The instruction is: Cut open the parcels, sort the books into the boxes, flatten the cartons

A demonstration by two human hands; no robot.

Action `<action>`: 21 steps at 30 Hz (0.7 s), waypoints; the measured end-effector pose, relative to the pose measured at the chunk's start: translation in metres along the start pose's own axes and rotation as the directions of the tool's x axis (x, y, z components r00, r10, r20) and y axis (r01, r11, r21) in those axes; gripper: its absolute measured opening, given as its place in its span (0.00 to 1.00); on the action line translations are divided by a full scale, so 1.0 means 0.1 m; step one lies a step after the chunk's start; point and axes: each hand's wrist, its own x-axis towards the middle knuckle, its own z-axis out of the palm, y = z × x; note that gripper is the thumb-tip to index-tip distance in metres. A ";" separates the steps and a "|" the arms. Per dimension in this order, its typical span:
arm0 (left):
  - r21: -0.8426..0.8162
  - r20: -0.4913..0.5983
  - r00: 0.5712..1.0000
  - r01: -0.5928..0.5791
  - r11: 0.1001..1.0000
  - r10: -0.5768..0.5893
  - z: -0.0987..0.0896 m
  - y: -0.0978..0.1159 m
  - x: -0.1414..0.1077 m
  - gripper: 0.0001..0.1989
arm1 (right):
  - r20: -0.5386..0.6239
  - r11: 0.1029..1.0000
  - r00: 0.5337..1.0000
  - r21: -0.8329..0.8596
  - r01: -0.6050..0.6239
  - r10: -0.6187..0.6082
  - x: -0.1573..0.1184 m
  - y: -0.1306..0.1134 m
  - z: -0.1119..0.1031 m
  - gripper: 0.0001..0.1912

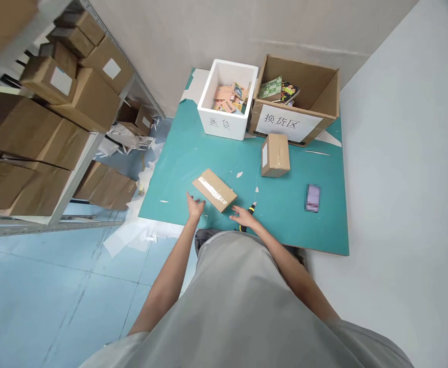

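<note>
A small cardboard box (215, 190) with shiny tape along its top lies at an angle near the front of the green table. My left hand (195, 206) is just off its left side, fingers apart and holding nothing. By the box's right corner is my right hand (242, 216), its fingers spread, also without anything in them. A yellow and black cutter (252, 209) lies partly under my right hand, its blade end pointing away from me. Further back on the right stands a second cardboard box (276, 156) with a white label.
Behind are a white foam bin (224, 124) and a large open carton (308, 128), both holding books. A phone (313, 198) lies on the green table (285, 220) at right. Shelving (81, 163) with cartons stands left; paper scraps (132, 230) litter the floor.
</note>
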 end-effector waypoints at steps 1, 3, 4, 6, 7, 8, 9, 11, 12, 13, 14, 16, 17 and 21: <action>0.015 0.003 1.000 -0.020 1.000 0.020 -0.08 0.05 0.12 0.60 | 0.018 1.000 1.000 -0.006 -0.002 0.002 -0.01 0.00 0.03 0.40; 0.051 0.044 0.997 -0.064 0.997 0.062 -0.23 0.16 0.34 0.55 | 0.045 1.000 0.999 -0.017 0.000 0.000 -0.02 -0.01 0.08 0.41; 0.064 0.068 0.995 -0.081 0.995 0.077 -0.28 0.20 0.42 0.51 | 0.052 1.000 0.999 -0.021 0.005 -0.004 -0.02 -0.01 0.09 0.42; 0.068 0.100 0.991 -0.100 0.993 0.093 -0.33 0.24 0.49 0.42 | 0.051 1.000 0.999 -0.025 0.015 -0.014 -0.03 -0.03 0.08 0.42; 0.065 0.107 0.990 -0.104 0.993 0.096 -0.33 0.23 0.49 0.38 | 0.041 1.000 0.999 -0.025 0.015 -0.014 -0.03 -0.03 0.06 0.42; 0.061 0.115 0.989 -0.104 0.993 0.096 -0.32 0.20 0.45 0.35 | 0.024 1.000 1.000 -0.025 0.009 -0.008 -0.04 -0.02 0.03 0.42; 0.057 0.122 0.988 -0.102 0.993 0.094 -0.30 0.15 0.38 0.33 | 0.001 1.000 1.000 -0.025 -0.003 0.003 -0.05 -0.01 -0.01 0.41; 0.050 0.139 0.987 -0.092 0.995 0.084 -0.25 0.02 0.17 0.31 | -0.056 0.999 0.998 -0.021 -0.032 0.031 -0.09 0.03 -0.09 0.40; 0.046 0.149 0.986 -0.087 0.995 0.079 -0.23 -0.06 0.04 0.31 | -0.084 0.999 0.996 -0.016 -0.043 0.042 -0.11 0.05 -0.14 0.38; 0.041 0.159 0.984 -0.083 0.996 0.075 -0.21 -0.15 -0.09 0.30 | -0.109 0.999 0.993 -0.009 -0.050 0.049 -0.13 0.08 -0.18 0.35; 0.034 0.170 0.983 -0.078 0.996 0.071 -0.19 -0.23 -0.23 0.30 | -0.131 0.999 0.990 0.000 -0.053 0.053 -0.15 0.10 -0.22 0.33; 0.014 0.188 0.980 -0.070 0.997 0.067 -0.18 -0.36 -0.47 0.26 | -0.171 0.998 0.984 0.020 -0.052 0.055 -0.18 0.13 -0.30 0.27; 0.003 0.192 0.979 -0.066 0.998 0.064 -0.18 -0.41 -0.56 0.24 | -0.189 0.998 0.981 0.029 -0.047 0.052 -0.19 0.14 -0.34 0.24; -0.059 0.150 0.984 -0.087 0.994 0.095 -0.25 -0.43 -0.69 0.21 | -0.240 0.998 0.970 0.063 -0.011 0.026 -0.16 0.15 -0.45 0.20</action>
